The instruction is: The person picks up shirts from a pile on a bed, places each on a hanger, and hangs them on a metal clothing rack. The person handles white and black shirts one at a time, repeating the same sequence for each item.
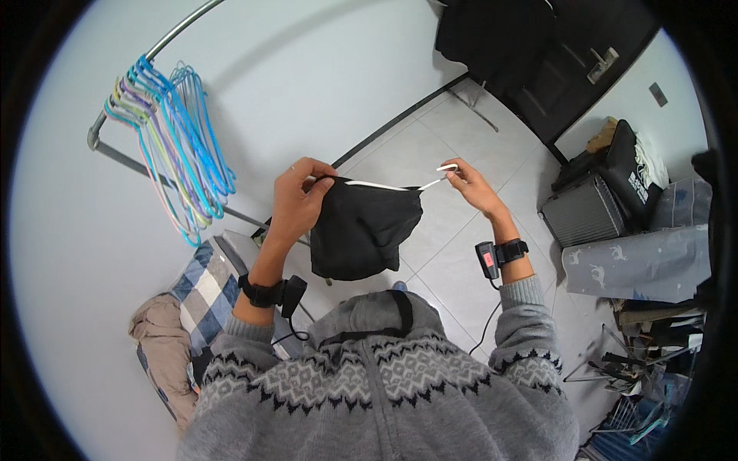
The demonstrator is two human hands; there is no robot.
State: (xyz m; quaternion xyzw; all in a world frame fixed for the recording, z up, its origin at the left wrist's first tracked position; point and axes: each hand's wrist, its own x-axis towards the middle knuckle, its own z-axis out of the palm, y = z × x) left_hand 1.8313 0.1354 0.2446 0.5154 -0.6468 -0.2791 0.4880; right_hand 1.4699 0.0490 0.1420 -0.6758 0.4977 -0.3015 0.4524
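Observation:
A black cloth piece (pixel 365 234), soft and roughly square, hangs in front of me; whether it is a drawstring bag or a folded garment I cannot tell. Along its upper edge runs a white cord (pixel 377 185), which comes out at the right corner. My left hand (pixel 298 201) is closed on the cloth's upper left corner, thumb against the fingers. Off to the right, my right hand (pixel 473 190) pinches the free end of the cord, drawn away from the cloth. The cord's loop tip sticks out past the right fingers.
Colourful hangers (pixel 173 154) crowd a metal rail (pixel 181 27) at the left. Below them lie checked bedding (pixel 204 280) and a brown garment (pixel 161 330). A grey suitcase (pixel 584 211) stands at the right, near a dark door (pixel 565 84). Dark clothing (pixel 492 34) hangs at the back.

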